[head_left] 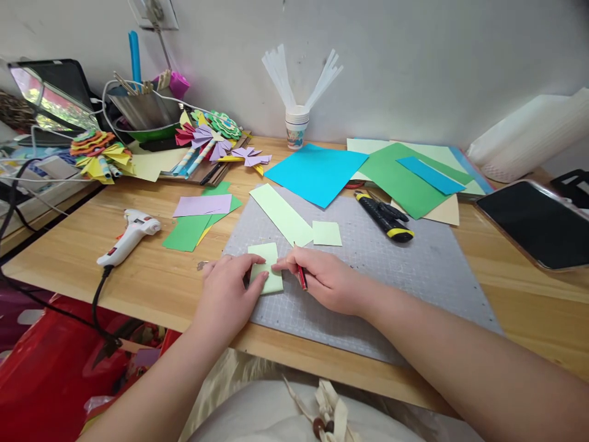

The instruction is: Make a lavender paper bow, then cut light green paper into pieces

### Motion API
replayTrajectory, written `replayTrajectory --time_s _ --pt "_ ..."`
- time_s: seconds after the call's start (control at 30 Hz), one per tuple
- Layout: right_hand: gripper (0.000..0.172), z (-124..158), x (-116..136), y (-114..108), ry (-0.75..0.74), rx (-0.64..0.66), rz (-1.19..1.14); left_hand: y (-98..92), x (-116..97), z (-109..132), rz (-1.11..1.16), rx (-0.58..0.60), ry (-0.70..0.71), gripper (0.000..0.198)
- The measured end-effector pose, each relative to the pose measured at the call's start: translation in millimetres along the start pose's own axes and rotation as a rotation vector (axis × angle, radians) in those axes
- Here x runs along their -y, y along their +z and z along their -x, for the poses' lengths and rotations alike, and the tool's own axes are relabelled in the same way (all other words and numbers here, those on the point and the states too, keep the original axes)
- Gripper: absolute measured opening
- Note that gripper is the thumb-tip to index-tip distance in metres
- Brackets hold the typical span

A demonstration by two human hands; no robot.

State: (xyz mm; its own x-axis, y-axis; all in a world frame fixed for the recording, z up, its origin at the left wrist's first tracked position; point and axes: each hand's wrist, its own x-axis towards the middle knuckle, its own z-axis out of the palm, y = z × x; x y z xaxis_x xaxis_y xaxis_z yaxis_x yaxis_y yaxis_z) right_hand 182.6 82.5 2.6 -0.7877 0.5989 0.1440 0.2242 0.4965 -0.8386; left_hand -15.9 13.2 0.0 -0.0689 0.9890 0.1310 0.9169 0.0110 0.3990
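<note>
A small folded piece of light green paper [271,281] lies on the grey cutting mat [442,294]. My left hand [230,285] holds it from the left, its thumb and index finger resting on the sheet. From the right, my right hand [324,276] touches the paper's edge with a fingertip. A slim red and black pencil [302,277] is tucked in that hand, its point facing away from me. Beyond my hands are a long light green strip [280,215] and a small light green square [327,233].
A white glue gun [129,236] lies at left, its cable hanging off the table. Purple paper [202,205] overlaps green pieces. A black and yellow cutter [384,216], blue paper [317,172], green paper [405,178], a paper cup [296,132] and a phone [538,221] lie or stand farther off.
</note>
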Motion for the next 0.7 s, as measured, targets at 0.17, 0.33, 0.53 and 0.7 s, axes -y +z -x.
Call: replayTrajectory --time_s 0.17,0.33,0.53,0.7 --pt "0.02 -0.8 -0.4 -0.5 0.005 0.014 0.033 2.2 0.5 -2.0 -0.009 -0.02 0.013 0.018" --pt "0.02 -2.0 0.2 -1.0 0.012 0.009 0.05 2.4 0.9 -2.9 -0.02 -0.029 0.017 0.016" --pt "0.02 -2.5 -0.3 -0.2 0.008 0.001 0.044 5.3 2.7 -2.7 -0.049 -0.045 0.041 0.015" --pt "0.019 -2.4 -1.2 -1.3 0.007 0.01 0.079 5.8 -0.1 1.4 -0.102 -0.169 0.11 0.014"
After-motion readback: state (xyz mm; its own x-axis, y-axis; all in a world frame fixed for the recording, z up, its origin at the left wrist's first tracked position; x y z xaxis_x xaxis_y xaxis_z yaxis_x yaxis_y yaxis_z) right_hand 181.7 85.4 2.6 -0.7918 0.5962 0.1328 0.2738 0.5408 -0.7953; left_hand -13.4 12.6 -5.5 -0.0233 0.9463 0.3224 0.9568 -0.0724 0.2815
